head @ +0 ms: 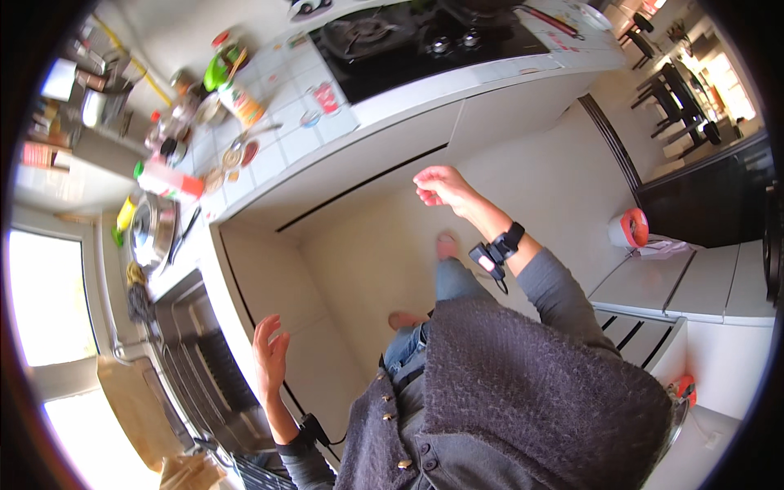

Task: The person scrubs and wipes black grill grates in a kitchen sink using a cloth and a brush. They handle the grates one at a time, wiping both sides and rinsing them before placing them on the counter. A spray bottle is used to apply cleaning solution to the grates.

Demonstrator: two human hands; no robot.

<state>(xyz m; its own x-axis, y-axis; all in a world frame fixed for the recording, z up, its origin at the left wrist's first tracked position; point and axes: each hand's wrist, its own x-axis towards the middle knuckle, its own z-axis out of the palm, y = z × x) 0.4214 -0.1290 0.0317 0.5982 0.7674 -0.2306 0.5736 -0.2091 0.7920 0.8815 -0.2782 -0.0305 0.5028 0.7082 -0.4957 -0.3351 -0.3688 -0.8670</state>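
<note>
My right hand (446, 188) is raised over the kitchen floor, its fingers loosely curled and nothing seen in them. Below its wrist a black strap carries a small device (487, 260). At the lower left, my left hand (269, 355) hovers near the front edge of the sink counter, fingers apart and holding nothing. Beside it is the stainless steel sink (202, 349). Ahead of both hands runs the white tiled counter (288, 147) with a black gas hob (380, 67) set into it.
A bottle of pink liquid (168, 180), a lidded steel pot (153, 229), jars and a spoon stand or lie along the left counter. A pan with a red handle (554, 23) is on the hob. At right are a small bin (629, 228), white drawers (649, 278) and, farther off, dark chairs (674, 104).
</note>
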